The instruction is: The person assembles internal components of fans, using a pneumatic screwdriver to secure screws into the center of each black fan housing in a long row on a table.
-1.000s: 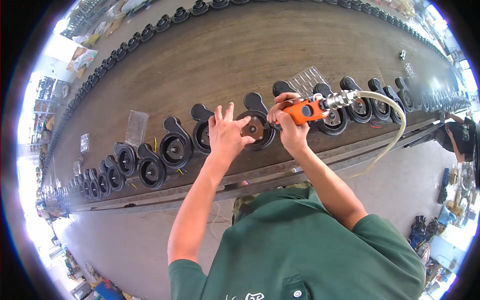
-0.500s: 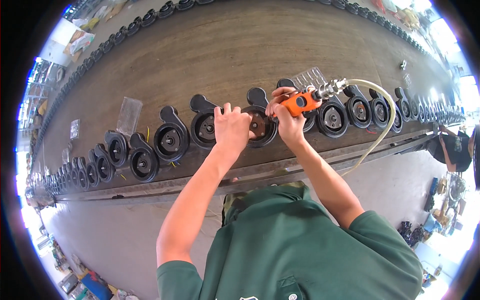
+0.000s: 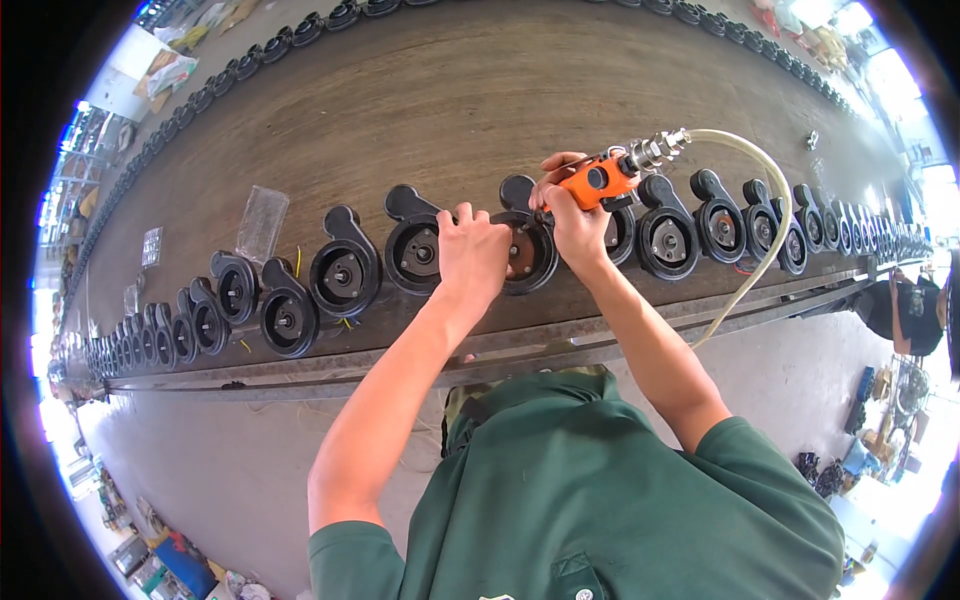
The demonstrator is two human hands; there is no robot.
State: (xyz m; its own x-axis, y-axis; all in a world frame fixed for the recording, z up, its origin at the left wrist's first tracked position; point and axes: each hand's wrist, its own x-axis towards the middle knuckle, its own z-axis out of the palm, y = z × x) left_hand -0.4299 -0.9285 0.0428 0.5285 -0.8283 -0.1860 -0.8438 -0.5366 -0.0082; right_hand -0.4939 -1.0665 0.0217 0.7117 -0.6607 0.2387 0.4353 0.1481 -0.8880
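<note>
My right hand (image 3: 575, 215) is wrapped round an orange air tool (image 3: 600, 183) with a metal coupling and a pale clear hose. The tool's tip points left, above the upper right rim of a black round housing (image 3: 543, 262) with a tab-like arm. At that housing's left side, my left hand (image 3: 474, 250) has its fingers bent down onto the rim. A brownish inner part shows in this housing, partly covered by the hand. Close to the left hand's other side sits another black housing (image 3: 403, 270) with a metal disc and a centre shaft.
Similar housings (image 3: 668, 240) line the brown table's (image 3: 400, 110) near edge, with another row at the far edge. A clear plastic tray (image 3: 262, 222) lies left, a small metal piece (image 3: 812, 140) right. The hose (image 3: 772, 190) arches over housings. Another person (image 3: 915, 310) is at far right.
My right hand and the air tool have risen a little, away from the housing. My left hand has shifted slightly right, its fingers more bent. The clear tray behind the tool is now hidden.
</note>
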